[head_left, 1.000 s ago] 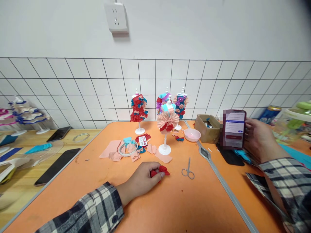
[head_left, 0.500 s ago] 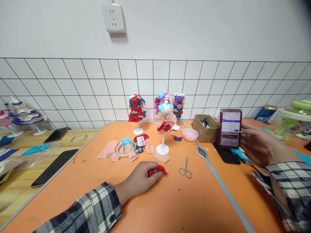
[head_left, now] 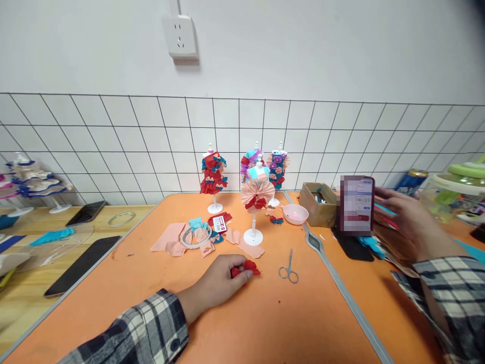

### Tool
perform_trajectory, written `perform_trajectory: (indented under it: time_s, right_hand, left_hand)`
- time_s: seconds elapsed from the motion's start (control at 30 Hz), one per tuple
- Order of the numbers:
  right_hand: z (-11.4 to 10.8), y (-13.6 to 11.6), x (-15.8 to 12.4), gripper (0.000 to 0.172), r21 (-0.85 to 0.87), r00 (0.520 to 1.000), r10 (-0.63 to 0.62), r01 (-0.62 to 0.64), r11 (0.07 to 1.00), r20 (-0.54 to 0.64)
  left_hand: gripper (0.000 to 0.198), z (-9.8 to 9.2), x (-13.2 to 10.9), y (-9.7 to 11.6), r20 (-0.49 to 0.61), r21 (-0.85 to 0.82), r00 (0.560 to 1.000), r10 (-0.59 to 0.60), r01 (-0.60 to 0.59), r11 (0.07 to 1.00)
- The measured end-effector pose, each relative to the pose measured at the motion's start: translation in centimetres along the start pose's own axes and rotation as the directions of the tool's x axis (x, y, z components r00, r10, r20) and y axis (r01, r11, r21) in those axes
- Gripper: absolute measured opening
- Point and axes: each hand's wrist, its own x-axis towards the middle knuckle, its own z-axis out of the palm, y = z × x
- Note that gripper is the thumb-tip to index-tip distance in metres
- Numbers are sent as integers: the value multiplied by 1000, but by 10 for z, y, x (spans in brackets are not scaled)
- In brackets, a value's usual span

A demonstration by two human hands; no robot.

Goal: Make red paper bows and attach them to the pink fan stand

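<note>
My left hand (head_left: 222,277) rests on the orange table mat, thumb and fingers closed on a pleated piece of red crepe paper (head_left: 250,268). Small scissors (head_left: 290,270) lie just right of it. Beyond stands a mini dress form (head_left: 253,236) wearing a peach paper fan with a red bow. At the right, my right hand (head_left: 415,222) has its fingers stretched out at the side edge of an upright phone (head_left: 356,210). Whether the fingertips touch the phone is unclear. Its screen is lit and partly blurred.
More dressed forms (head_left: 214,174) stand by the tiled wall. Peach paper scraps (head_left: 172,237) lie around a tape roll (head_left: 196,236). A pink bowl (head_left: 295,214) and cardboard box (head_left: 320,205) stand right of centre. A dark phone (head_left: 81,265) lies on the wooden surface at left.
My right hand has shifted slightly upward along the phone's edge, and the phone's screen shows different content. My left hand keeps its hold on the red paper. The view has tilted up a little.
</note>
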Motion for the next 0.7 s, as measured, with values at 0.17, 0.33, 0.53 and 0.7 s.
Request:
perform_trajectory:
  time_s: [0.17,0.33,0.53,0.7]
  right_hand:
    - [36,-19,-59,30,-196,869,-492,475,858,-46]
    - [82,-53,-167,30,32,346,-414,734,679,842]
    - [93,-50,-186,40,-18,217,-183,689,724,959]
    - [82,-45,-169,45,-97,308,-206,738,668,929]
  left_hand:
    - [19,-1,3,0,-84,-45,995,62,-66,997]
    - [22,-1,2,-2,-129,-284,988,-80,40,958]
    - [21,0,0,-3,-156,-302,985,-76,26,953]
    - [17,-2,-3,2,-145,-247,987,-70,33,968]
